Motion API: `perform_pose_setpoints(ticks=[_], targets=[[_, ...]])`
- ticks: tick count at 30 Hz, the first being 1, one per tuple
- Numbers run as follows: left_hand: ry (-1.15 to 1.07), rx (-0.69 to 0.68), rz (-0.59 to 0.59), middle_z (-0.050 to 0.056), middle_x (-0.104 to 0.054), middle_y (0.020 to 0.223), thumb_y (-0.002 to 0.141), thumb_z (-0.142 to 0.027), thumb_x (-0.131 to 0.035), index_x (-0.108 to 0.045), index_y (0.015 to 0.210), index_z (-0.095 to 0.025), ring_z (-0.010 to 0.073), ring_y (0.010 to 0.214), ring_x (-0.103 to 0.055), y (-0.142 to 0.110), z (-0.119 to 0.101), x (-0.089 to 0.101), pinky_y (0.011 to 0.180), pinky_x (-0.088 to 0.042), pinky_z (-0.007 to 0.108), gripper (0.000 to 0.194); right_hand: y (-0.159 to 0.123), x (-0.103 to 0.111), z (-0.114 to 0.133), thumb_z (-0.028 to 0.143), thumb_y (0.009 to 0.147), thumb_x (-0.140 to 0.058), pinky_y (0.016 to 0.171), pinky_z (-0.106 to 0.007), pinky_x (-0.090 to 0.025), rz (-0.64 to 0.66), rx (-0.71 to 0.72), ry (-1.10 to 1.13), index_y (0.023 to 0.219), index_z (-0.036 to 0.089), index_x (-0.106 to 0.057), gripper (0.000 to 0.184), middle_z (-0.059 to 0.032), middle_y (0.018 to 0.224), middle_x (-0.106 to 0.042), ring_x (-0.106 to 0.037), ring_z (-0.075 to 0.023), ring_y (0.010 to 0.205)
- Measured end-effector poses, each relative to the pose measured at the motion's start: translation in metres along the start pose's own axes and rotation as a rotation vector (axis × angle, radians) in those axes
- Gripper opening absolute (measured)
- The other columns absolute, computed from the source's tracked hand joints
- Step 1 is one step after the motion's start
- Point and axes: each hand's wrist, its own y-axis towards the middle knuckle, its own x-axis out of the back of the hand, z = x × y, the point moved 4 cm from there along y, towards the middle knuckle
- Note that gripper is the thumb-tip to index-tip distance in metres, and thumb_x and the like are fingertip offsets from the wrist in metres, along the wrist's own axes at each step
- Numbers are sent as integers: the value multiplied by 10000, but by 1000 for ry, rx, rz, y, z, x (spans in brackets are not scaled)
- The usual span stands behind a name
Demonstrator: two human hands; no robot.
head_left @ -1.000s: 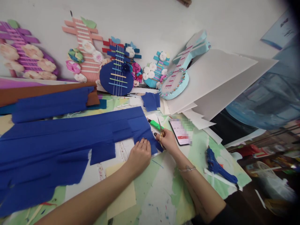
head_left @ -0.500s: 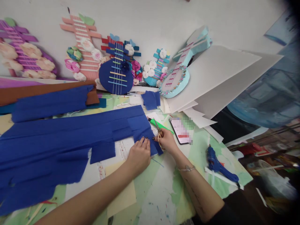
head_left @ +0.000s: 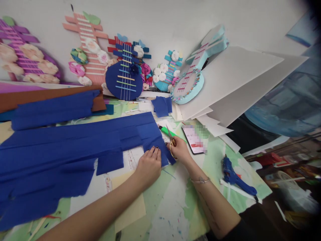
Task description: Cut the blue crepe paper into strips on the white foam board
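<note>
Wide blue crepe paper or cloth [head_left: 82,140] lies spread across the left and middle of the table. My left hand [head_left: 149,166] rests flat on its right end, fingers stretched out and pressing it down. Just to the right, my right hand [head_left: 179,150] is closed round gold-handled scissors [head_left: 171,138], whose blades point up and away. Near that hand, a narrow blue strip [head_left: 170,155] hangs at the sheet's right edge. Under the scissors' blades lies a bright green tool [head_left: 165,131], perhaps a cutter. Behind these is a small blue piece [head_left: 162,106].
A phone [head_left: 193,140] lies right of my right hand, and a blue glue gun [head_left: 237,175] farther right near the table edge. Decorated paper guitars, one dark blue [head_left: 124,82], lean on the wall. White boards [head_left: 233,80] stand back right.
My right hand has shifted slightly to the right with the scissors, away from the blue sheet's edge. My left hand stays in place.
</note>
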Motion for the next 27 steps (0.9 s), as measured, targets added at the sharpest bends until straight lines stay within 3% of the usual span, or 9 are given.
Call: perform_pose_setpoints(ticks=[5, 10, 13, 19, 27], targets=[[37, -44, -173, 196, -659, 1120, 762, -88, -459, -639, 1115, 16, 280, 1052, -629, 0, 1, 1, 862, -534, 370, 409, -17, 14, 6, 508, 748, -580, 328, -210, -329, 62, -189, 192, 738, 195, -511, 321, 17, 485, -574, -493, -116, 362], [31, -112, -356, 215, -693, 999, 750, -27, -430, -667, 1010, 33, 292, 928, -674, -2, -1, 8, 770, -569, 379, 357, -49, 23, 12, 655, 755, -501, 294, -197, -327, 333, -301, 329, 676, 174, -541, 488, 5, 397, -546, -455, -102, 284], [3, -153, -437, 205, -702, 958, 785, -17, -406, -672, 971, 21, 291, 888, -683, -4, -2, 13, 739, -580, 388, 327, -69, 25, 12, 592, 770, -513, 292, -189, -341, 490, -383, 288, 691, 146, -581, 458, -7, 395, -554, -474, -108, 285], [-10, -188, -503, 185, -710, 923, 822, -3, -347, -665, 947, 2, 274, 858, -692, -4, -2, 18, 708, -590, 374, 342, -85, 25, 9, 355, 737, -485, 293, -178, -364, 623, -432, 282, 711, 128, -615, 263, -5, 418, -570, -505, -114, 302], [-43, -203, -517, 205, -701, 950, 817, -39, -370, -651, 974, 24, 295, 882, -685, -5, -4, 20, 718, -589, 397, 328, -87, 11, 11, 388, 672, -487, 280, -186, -363, 620, -497, 305, 607, 132, -586, 282, -22, 400, -567, -502, -121, 293]])
